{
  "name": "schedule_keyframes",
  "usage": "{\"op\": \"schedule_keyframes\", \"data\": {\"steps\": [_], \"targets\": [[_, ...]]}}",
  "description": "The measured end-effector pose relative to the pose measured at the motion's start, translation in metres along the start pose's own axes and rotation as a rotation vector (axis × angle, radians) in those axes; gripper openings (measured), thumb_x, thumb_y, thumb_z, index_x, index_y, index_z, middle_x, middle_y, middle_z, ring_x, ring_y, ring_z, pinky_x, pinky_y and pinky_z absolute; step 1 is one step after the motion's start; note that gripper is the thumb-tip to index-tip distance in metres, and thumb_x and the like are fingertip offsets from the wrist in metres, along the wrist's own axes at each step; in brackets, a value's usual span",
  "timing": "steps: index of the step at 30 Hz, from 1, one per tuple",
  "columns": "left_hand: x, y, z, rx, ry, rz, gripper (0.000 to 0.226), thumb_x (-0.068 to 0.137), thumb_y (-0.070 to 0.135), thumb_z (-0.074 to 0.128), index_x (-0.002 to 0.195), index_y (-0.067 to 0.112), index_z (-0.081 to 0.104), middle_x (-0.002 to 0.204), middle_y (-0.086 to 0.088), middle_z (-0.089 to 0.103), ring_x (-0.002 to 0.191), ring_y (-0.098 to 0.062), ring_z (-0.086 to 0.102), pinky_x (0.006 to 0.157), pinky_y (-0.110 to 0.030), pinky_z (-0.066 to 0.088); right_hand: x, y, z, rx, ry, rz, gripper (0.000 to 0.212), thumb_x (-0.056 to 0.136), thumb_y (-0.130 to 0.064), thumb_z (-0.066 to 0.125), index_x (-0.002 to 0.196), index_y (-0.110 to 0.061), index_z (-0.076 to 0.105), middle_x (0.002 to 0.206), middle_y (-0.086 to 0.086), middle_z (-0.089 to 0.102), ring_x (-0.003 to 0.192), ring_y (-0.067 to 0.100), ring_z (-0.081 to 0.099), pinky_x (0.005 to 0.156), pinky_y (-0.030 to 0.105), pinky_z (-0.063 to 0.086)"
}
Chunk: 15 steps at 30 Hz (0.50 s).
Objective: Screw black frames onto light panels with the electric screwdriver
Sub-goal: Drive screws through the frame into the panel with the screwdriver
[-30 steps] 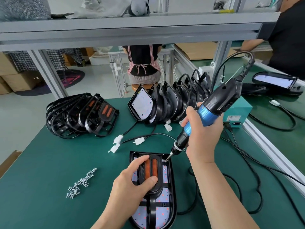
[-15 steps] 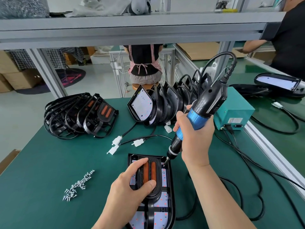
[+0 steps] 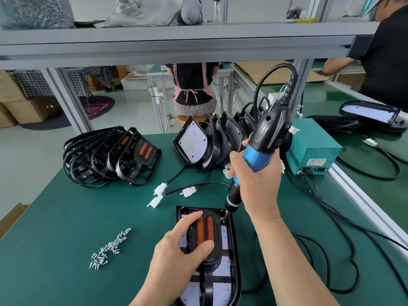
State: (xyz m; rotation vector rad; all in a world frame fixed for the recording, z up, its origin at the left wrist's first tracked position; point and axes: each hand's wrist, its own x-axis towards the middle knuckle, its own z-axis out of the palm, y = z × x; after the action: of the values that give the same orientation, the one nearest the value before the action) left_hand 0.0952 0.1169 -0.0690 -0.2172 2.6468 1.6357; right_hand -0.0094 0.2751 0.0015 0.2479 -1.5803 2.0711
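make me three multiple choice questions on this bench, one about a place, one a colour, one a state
1. Where do the screws lie?
A. on the mat, left of the panel
B. on the mat, right of the panel
C. on top of the panel

2. What colour is the screwdriver band in the right hand?
A. red
B. blue
C. yellow

3. What is the left hand doing?
A. picking up screws
B. lying idle
C. gripping the frame on the panel

Key: 1 A, the loose pile sits on the mat left of the panel; 2 B, the gripped band is blue; 3 C, its fingers and thumb curl round the frame's hub.
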Motion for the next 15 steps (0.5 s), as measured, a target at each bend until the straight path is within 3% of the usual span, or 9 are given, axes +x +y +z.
{"op": "schedule_keyframes", "data": {"steps": [3, 11, 15], "targets": [[0.0011, -0.0002, -0.0004, 0.001, -0.003, 0.008, 0.053, 0.081, 0.040, 0.079, 0.120, 0.064, 0.054, 0.103, 0.036, 0.067, 0.099, 0.004, 0.064, 0.089, -0.022, 0.052, 0.0016, 0.0023, -0.0013, -0.002, 0.014, 0.001, 0.029, 0.074, -0.024, 0.069, 0.096, -0.016, 0.053, 0.065, 0.015, 0.053, 0.050, 0.018, 0.051, 0.050, 0.026, 0.048], [0.0005, -0.0009, -0.0012, -0.010, -0.005, 0.019, 0.052, 0.080, 0.041, 0.078, 0.120, 0.065, 0.054, 0.104, 0.034, 0.067, 0.102, 0.007, 0.061, 0.082, -0.011, 0.045, 0.0015, 0.0034, -0.0033, 0.002, 0.016, 0.005, 0.028, 0.075, -0.019, 0.069, 0.096, -0.013, 0.052, 0.070, 0.015, 0.054, 0.051, 0.015, 0.053, 0.053, 0.023, 0.049], [0.0020, -0.0017, -0.0010, -0.010, -0.007, 0.018, 0.052, 0.081, 0.040, 0.079, 0.121, 0.064, 0.054, 0.102, 0.038, 0.065, 0.096, 0.005, 0.063, 0.085, -0.018, 0.051, 0.0036, 0.0041, -0.0043, -0.019, 0.003, 0.016, 0.024, 0.077, -0.013, 0.067, 0.094, -0.008, 0.049, 0.068, 0.010, 0.054, 0.051, 0.016, 0.053, 0.053, 0.025, 0.049]]}}
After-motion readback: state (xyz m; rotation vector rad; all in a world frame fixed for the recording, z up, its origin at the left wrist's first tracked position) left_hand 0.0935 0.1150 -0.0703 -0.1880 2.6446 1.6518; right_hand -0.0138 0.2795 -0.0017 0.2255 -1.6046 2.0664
